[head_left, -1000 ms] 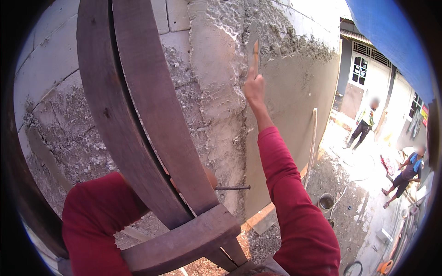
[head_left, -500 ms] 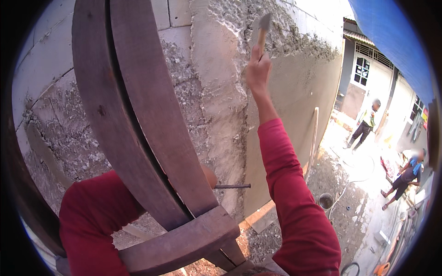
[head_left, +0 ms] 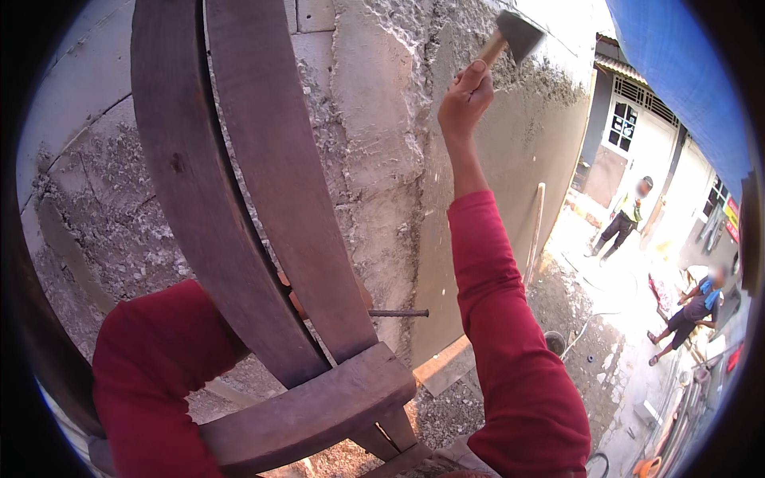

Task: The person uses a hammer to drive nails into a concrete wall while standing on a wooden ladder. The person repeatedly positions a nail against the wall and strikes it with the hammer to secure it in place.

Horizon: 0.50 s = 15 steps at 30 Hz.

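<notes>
My right hand [head_left: 466, 99] grips the wooden handle of a tool [head_left: 522, 36] with a dark, flat blade, raised in front of the rough mortar at the upper part of the wall [head_left: 374, 119]; smoother render lies below it. My left hand [head_left: 291, 296] is mostly hidden behind two long, dark wooden boards [head_left: 275, 167], with only bits of skin showing between and beside them, so its fingers cannot be made out. Near it a dark metal rod [head_left: 398, 313] sticks out to the right. A wooden crosspiece [head_left: 311, 406] joins the boards below, beside my bent left arm.
Two other people stand below on the right, one [head_left: 625, 219] near a doorway, one [head_left: 689, 315] farther down. A pale pole [head_left: 535, 231] leans by the wall. A bucket [head_left: 555, 342], hose and long materials [head_left: 685, 410] lie on the ground. Blue sheeting [head_left: 677, 72] hangs overhead.
My right hand has risen and moved rightward, and the tool's blade has turned from upright to angled right. The view has shifted slightly. My left arm stays behind the boards.
</notes>
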### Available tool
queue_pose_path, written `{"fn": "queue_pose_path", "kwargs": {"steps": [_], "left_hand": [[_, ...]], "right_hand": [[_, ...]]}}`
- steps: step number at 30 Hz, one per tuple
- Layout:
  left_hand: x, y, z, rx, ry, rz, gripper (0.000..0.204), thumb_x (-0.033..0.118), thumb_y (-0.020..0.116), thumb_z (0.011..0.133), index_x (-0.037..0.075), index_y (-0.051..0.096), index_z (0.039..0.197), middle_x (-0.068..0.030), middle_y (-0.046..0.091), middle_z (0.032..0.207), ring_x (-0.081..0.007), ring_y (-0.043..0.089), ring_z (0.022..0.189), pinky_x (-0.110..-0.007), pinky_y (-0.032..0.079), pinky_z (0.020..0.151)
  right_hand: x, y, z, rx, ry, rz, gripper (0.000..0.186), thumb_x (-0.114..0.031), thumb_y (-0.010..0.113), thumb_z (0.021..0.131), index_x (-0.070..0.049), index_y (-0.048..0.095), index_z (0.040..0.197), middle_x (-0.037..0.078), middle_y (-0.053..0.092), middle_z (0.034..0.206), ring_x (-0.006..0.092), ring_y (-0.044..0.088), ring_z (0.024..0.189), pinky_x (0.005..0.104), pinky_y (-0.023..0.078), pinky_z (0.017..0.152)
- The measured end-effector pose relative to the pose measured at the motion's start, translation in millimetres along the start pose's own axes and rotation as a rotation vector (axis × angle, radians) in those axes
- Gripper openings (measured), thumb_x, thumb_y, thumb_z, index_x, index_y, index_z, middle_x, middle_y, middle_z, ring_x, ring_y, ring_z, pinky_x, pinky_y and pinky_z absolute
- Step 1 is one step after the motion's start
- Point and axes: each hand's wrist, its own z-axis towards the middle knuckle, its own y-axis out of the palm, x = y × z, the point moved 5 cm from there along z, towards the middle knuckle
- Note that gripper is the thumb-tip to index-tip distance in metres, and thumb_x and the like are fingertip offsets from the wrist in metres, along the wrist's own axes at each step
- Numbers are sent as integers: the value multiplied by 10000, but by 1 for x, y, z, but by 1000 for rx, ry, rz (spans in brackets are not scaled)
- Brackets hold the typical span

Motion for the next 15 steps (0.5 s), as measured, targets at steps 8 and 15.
{"fn": "queue_pose_path", "kwargs": {"steps": [8, 15], "left_hand": [[-17, 10, 24, -108, 1442, -240, 474, 356, 631, 891, 77, 449, 553, -90, 453, 495, -306, 481, 383, -449, 272, 367], [-5, 17, 19, -176, 1422, -293, 518, 408, 572, 913, 108, 384, 536, -63, 394, 460, -301, 435, 352, -476, 202, 352]], "right_hand": [[87, -15, -106, -451, 1024, -255, 582, -621, 404, 1020, -87, 458, 792, -1, 433, 589, 121, 409, 423, 296, 308, 363], [-13, -23, -26, -57, 84, 279, 609, -588, 320, 1059, -64, 463, 784, -7, 406, 563, 115, 392, 395, 318, 328, 341]]}}
